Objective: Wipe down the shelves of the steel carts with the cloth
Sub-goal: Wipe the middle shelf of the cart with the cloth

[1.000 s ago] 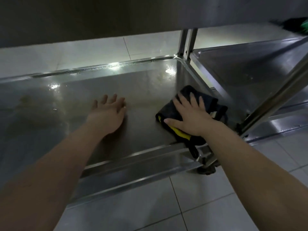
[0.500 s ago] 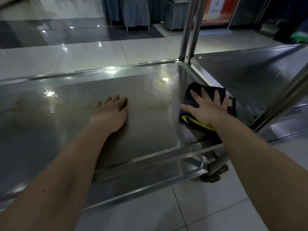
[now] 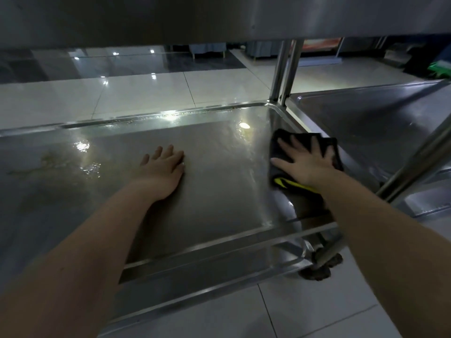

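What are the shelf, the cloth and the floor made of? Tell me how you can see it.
Shelf: looks like stainless steel, smooth and semi-glossy, mirroring the lights, with a wet sheen.
Cloth under the right hand: soft fabric, matte black with a yellow trim, probably microfibre.
Floor: pale glazed tiles, glossy, with grout lines.

A wet steel shelf (image 3: 207,181) bears a dark cloth (image 3: 305,145) near its right rim.

Two hands (image 3: 162,167) (image 3: 306,164) — one cloth (image 3: 283,152) — two steel carts (image 3: 219,191) (image 3: 366,123).
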Demonstrator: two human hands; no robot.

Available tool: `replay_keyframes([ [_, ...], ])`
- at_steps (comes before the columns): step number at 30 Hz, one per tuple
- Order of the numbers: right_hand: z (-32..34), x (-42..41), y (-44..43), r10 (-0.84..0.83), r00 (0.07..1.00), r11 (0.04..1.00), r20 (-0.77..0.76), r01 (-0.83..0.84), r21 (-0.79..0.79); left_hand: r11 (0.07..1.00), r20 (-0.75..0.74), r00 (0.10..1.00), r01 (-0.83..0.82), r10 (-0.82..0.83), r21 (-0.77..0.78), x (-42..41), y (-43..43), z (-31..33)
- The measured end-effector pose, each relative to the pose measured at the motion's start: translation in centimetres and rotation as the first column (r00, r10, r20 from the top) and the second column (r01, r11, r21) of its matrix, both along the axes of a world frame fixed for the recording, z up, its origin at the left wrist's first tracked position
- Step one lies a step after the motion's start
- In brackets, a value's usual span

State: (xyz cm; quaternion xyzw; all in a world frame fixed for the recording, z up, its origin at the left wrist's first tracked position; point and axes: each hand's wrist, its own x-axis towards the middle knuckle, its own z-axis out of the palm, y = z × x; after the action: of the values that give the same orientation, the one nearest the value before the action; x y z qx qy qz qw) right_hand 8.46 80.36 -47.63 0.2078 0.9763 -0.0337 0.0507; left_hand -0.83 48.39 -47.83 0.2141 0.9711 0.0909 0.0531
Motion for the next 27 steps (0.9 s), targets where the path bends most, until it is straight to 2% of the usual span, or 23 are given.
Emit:
replay_keyframes([
  [2,0.0,-0.6,-0.7,-0.074,0.996,0.995,0.055,0.07,0.07,1.0,-0.027,1.0,-0.008,0.008,-0.002,-0.6,-0.1,-0.6],
  [4,0.3,-1.5,-2.6,-0.11,0.99,0.992,0.09,0.105,0.068,1.0,-0.037,0.999,-0.014,0.014,-0.008,-1.3,-0.1,-0.8],
  [8,0.7,-1.3,-2.9,-0.245,0.964,0.965,0.098,0.252,-0.067,0.999,-0.034,0.999,-0.019,0.018,-0.033,-2.1,-0.1,-1.2],
  [11,0.7,-2.0,-4.3,-0.246,0.965,0.962,0.093,0.255,-0.096,0.999,-0.031,0.999,-0.024,0.023,-0.031,-2.0,-0.2,-1.5],
  [12,0.5,-2.9,-6.1,-0.186,0.979,0.977,0.078,0.193,-0.094,1.0,-0.024,0.999,-0.027,0.027,-0.01,-2.0,-0.2,-1.5],
  [14,-0.3,-4.7,-11.1,0.046,0.999,0.995,0.03,-0.043,-0.085,0.997,-0.019,0.998,-0.052,0.054,0.058,-2.0,-0.1,-1.3],
  [16,-1.3,-5.5,-16.7,0.307,0.952,0.948,-0.002,-0.306,-0.08,0.989,-0.035,0.995,-0.092,0.097,0.115,-2.0,-0.2,-1.3],
  [17,-1.7,-5.8,-18.4,0.389,0.921,0.918,-0.005,-0.388,-0.084,0.986,-0.047,0.992,-0.109,0.116,0.128,-1.9,-0.2,-1.3],
  [19,-1.9,-6.4,-18.4,0.439,0.899,0.894,-0.007,-0.437,-0.102,0.983,-0.057,0.99,-0.118,0.127,0.142,-2.0,-0.2,-1.4],
  [21,-1.4,-7.1,-14.6,0.38,0.925,0.918,-0.027,-0.38,-0.115,0.985,-0.058,0.992,-0.101,0.11,0.137,-2.2,-0.3,-1.6],
  [24,-0.5,-7.5,-5.5,0.114,0.993,0.983,-0.033,-0.118,-0.14,0.992,-0.073,0.993,-0.091,0.098,0.091,-2.5,-0.2,-2.1],
  [27,-0.4,-7.1,1.0,-0.096,0.995,0.992,0.0,0.096,-0.08,0.994,-0.095,0.991,-0.095,0.099,0.045,-2.9,0.2,-2.7],
])
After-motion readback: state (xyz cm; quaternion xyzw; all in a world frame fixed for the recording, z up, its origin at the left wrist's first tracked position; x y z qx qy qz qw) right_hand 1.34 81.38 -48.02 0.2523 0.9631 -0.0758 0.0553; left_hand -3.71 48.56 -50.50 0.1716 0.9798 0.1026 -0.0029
